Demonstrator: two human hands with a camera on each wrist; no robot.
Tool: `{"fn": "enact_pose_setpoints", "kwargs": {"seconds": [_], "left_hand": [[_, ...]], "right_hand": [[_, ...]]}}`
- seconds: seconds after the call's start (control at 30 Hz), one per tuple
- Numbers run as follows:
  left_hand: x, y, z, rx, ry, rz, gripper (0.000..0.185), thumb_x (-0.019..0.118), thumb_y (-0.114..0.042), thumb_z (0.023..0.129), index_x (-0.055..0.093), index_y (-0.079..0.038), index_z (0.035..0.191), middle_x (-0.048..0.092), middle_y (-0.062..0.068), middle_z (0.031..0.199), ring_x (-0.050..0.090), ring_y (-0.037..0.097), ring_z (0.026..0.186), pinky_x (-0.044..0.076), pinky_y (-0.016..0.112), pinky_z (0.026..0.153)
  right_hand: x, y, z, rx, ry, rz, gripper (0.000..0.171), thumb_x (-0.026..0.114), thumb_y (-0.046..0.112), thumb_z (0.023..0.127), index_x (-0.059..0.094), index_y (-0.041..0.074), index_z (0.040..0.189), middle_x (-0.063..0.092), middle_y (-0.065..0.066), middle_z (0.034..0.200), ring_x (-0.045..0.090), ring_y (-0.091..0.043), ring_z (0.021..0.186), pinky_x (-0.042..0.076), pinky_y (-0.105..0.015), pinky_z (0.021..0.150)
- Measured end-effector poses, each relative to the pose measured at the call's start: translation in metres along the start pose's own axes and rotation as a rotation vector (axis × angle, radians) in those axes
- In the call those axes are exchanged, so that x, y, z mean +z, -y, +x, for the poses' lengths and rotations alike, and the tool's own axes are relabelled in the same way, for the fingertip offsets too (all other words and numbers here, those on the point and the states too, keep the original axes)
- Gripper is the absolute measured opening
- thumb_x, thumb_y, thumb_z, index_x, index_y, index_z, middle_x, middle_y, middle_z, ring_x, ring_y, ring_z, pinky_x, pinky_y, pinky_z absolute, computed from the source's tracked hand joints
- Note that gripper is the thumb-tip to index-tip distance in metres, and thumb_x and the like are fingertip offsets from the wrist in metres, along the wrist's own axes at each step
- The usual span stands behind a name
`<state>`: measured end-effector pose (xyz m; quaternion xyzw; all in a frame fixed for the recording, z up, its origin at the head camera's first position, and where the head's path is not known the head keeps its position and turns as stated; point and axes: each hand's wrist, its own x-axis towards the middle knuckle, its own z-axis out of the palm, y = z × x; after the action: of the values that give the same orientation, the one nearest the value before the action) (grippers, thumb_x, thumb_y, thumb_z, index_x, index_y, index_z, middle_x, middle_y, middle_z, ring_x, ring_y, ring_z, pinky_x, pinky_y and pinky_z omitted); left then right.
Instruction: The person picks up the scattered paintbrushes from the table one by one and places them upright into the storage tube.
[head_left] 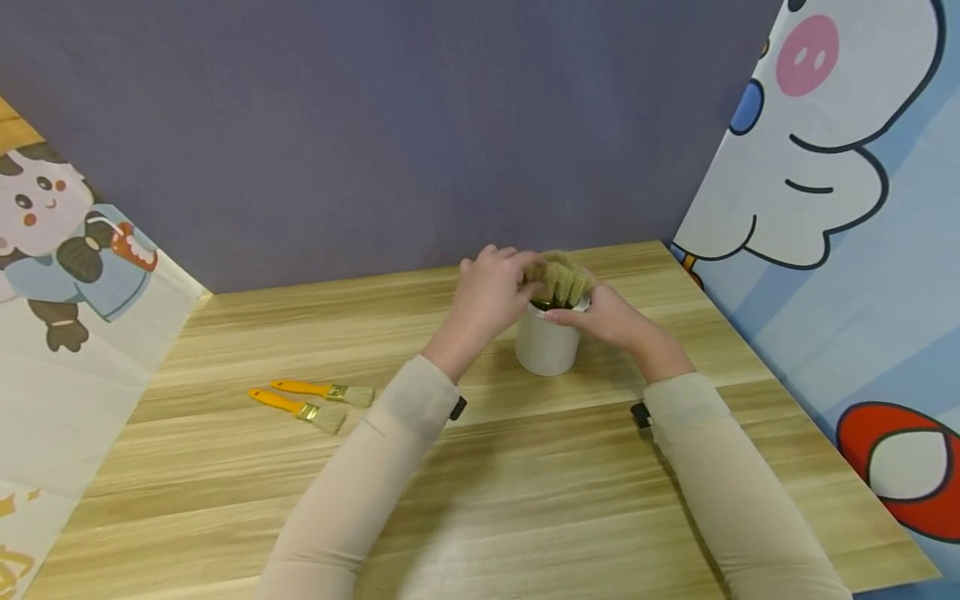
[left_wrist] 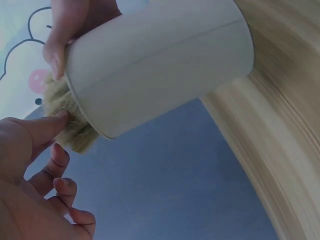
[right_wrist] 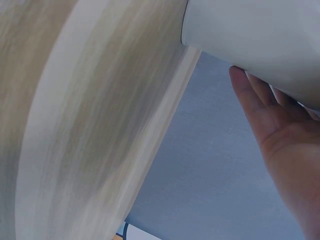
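Observation:
A white cylindrical holder [head_left: 547,346] stands on the table, with several pale paintbrush bristles [head_left: 564,282] crowded at its mouth. My left hand [head_left: 489,293] is at the left of the mouth, its thumb and a finger pinching bristles [left_wrist: 75,120] of a paintbrush there; its other fingers curl loosely beside them. From the right, my right hand [head_left: 618,318] holds the holder, thumb at the rim and fingers [right_wrist: 250,97] along the far side. The brush handles inside are hidden by the holder's wall.
Two paintbrushes with yellow-orange handles lie to the left, the upper brush [head_left: 322,392] just behind the lower brush [head_left: 298,409]. A wood-grain table [head_left: 495,533] carries everything. Behind it rises a dark grey-blue panel [head_left: 360,150], with cartoon-printed panels at both sides.

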<state>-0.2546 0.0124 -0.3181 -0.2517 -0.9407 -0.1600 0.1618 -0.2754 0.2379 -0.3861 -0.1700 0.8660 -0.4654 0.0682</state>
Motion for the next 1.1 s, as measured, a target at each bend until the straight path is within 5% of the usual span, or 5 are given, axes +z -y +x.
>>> {"fn": "enact_pose_setpoints", "kwargs": {"seconds": [0.13,0.43,0.83,1.1], "left_hand": [[0.002,0.003,0.003,0.004,-0.008,0.006,0.034,0.073,-0.04,0.101,0.073,-0.032,0.134,0.072,-0.008,0.099,0.053,0.014,0.085,0.04,0.038,0.078],[0.004,0.001,0.011,0.014,0.044,0.092,0.04,0.068,-0.041,0.104,0.067,-0.035,0.143,0.072,-0.008,0.133,0.062,0.017,0.111,0.046,0.043,0.089],[0.003,0.011,0.014,0.079,-0.023,0.187,0.037,0.07,-0.045,0.101,0.069,-0.038,0.138,0.075,-0.011,0.127,0.059,0.015,0.097,0.041,0.039,0.081],[0.003,0.012,0.013,0.091,-0.003,0.213,0.039,0.068,-0.044,0.103,0.066,-0.038,0.142,0.075,-0.011,0.13,0.057,0.015,0.096,0.036,0.037,0.078]], "right_hand": [[0.0,0.001,0.001,-0.001,-0.008,0.006,0.092,0.076,0.039,0.1,0.02,0.017,0.17,0.038,-0.015,0.169,0.043,-0.037,0.154,0.035,-0.06,0.125],[-0.002,-0.004,0.004,-0.046,-0.002,-0.045,0.099,0.08,0.041,0.096,0.017,0.028,0.171,0.036,-0.009,0.172,0.042,-0.035,0.155,0.036,-0.061,0.124],[-0.001,0.001,0.001,-0.029,-0.034,-0.085,0.101,0.083,0.047,0.092,0.022,0.028,0.171,0.041,-0.01,0.17,0.047,-0.035,0.151,0.041,-0.061,0.121],[0.002,-0.002,0.001,-0.01,-0.046,-0.076,0.101,0.083,0.048,0.092,0.025,0.023,0.17,0.042,-0.012,0.169,0.046,-0.036,0.152,0.039,-0.061,0.122]]}}
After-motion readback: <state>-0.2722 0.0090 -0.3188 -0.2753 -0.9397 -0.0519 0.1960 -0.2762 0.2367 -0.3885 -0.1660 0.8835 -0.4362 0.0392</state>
